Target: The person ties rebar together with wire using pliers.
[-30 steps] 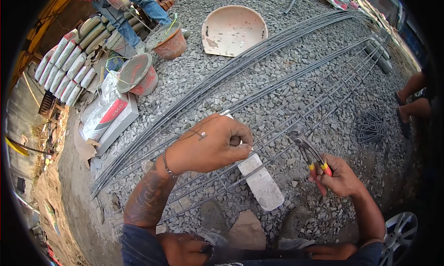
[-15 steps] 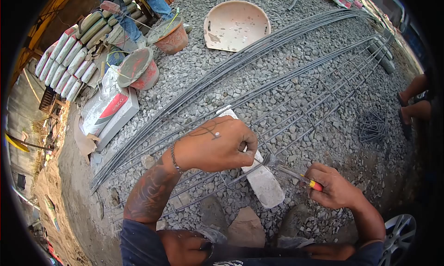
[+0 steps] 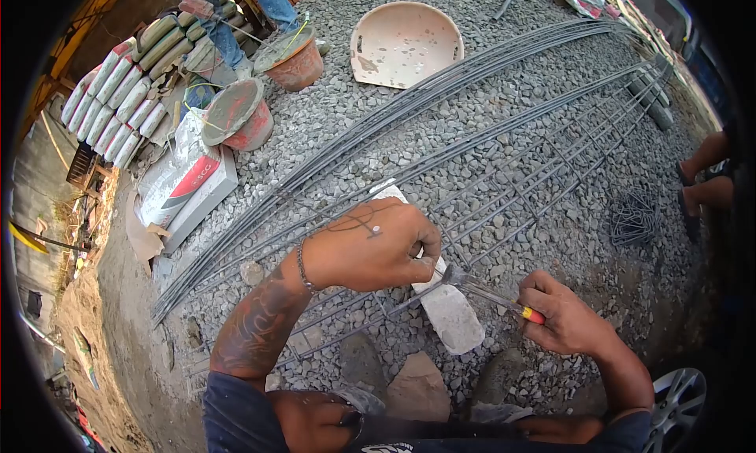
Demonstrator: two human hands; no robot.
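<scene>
At rebar [image 3: 504, 243], right grip [image 3: 561, 315] clenches pliers [image 3: 490, 294], swung leftward; left grip [image 3: 372, 248] curled, contents unclear.

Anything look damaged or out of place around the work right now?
Mainly the brown paper beside the red-and-white bag: its edge is ragged, as if torn. The pale basin is blotched inside, perhaps from dried splashes.

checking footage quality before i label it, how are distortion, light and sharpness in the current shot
Head view: strong wide-angle distortion, the long steel rods looking bowed and the dark border cropping the wheel; head view: daylight, the sandy strip at left brighter than the area around the right hand; head view: the pliers' handles fairly clear, their tips hard to make out.
</scene>
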